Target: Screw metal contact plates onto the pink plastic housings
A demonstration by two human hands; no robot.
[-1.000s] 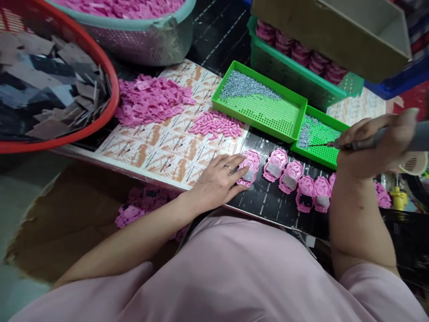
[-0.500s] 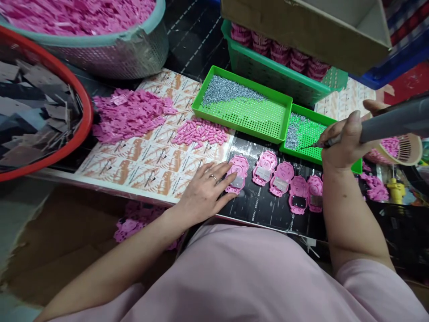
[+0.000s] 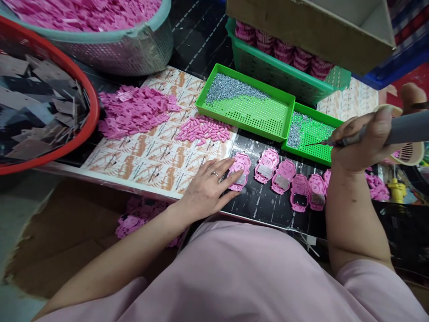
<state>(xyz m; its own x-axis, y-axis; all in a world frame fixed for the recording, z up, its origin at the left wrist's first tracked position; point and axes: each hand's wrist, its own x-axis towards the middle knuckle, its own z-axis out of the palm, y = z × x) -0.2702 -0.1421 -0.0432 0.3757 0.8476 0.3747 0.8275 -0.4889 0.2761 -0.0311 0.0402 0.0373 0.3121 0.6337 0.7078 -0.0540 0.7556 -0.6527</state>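
My right hand [image 3: 360, 138] is wrapped round a grey electric screwdriver [image 3: 407, 127]. Its thin bit [image 3: 317, 143] points left, over the smaller green tray [image 3: 326, 156] of loose screws; whether a screw sits on the tip is too small to tell. My left hand [image 3: 209, 188] lies spread on the table with its fingertips on a pink plastic casing [image 3: 241, 163], which has a metal plate in its lower half. Fingers cover part of that casing. To its right, several similar pink casings [image 3: 267, 165] lie in a row, some partly behind my right forearm.
A larger green tray [image 3: 246, 127] of screws adjoins the smaller one. Small pink pegs [image 3: 203, 129] and flat pink parts [image 3: 136, 109] lie in heaps. A red-rimmed basket [image 3: 95, 112] of plates and a pale blue basket [image 3: 147, 53] stand left. A cardboard box [image 3: 311, 31] overhangs a green crate [image 3: 268, 65].
My right hand and the screwdriver have shifted slightly right, with the bit still over the small tray. My left hand stays at the same casing. The whole view has shifted a little.
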